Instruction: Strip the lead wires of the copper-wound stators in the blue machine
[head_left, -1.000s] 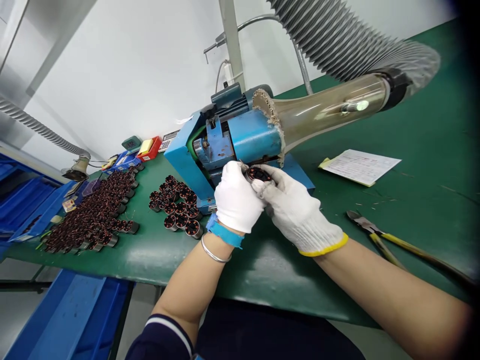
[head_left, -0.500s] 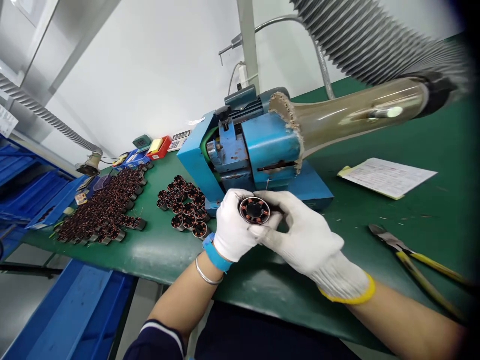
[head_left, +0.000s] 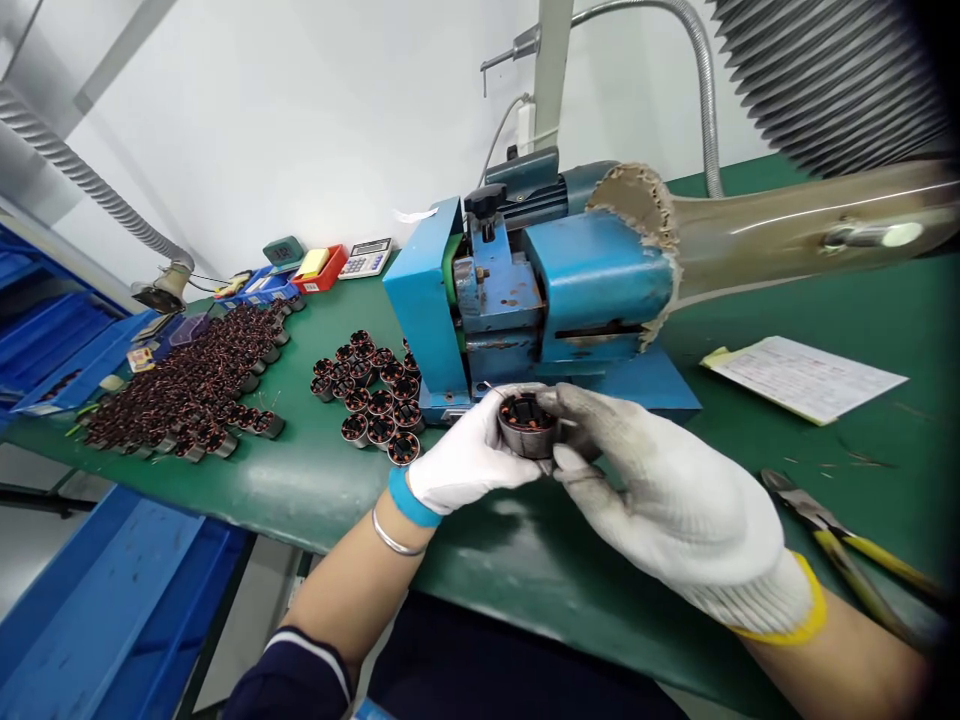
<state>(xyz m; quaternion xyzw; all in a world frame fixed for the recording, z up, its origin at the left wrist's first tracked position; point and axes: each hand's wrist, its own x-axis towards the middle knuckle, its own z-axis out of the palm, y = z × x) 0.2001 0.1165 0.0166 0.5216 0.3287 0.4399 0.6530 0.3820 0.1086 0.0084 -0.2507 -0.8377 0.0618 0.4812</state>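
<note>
Between my two gloved hands is a motor stator (head_left: 528,432), a short metal ring with copper windings and a black inside. My left hand (head_left: 469,450), in a white glove, is closed round its left side and underside. The thumb and fingertips of my right hand (head_left: 637,470), greyed on its glove, touch the stator's right side, and the fingers are curled. A thin wire sticks up near my left fingertips. Just behind my hands stands a blue machine (head_left: 600,290) with a clear duct (head_left: 780,230).
Several stators (head_left: 375,390) stand left of the machine, and a large pile of them (head_left: 195,380) lies farther left. Cutting pliers (head_left: 825,530) and a paper sheet (head_left: 810,375) lie at right on the green table (head_left: 315,500). A calculator (head_left: 366,258) and red bin (head_left: 324,270) are behind.
The stator has tipped from facing me to nearly upright, showing its outer wall. My right hand has shifted rightward with its fingers more opened. The camera view has turned a little.
</note>
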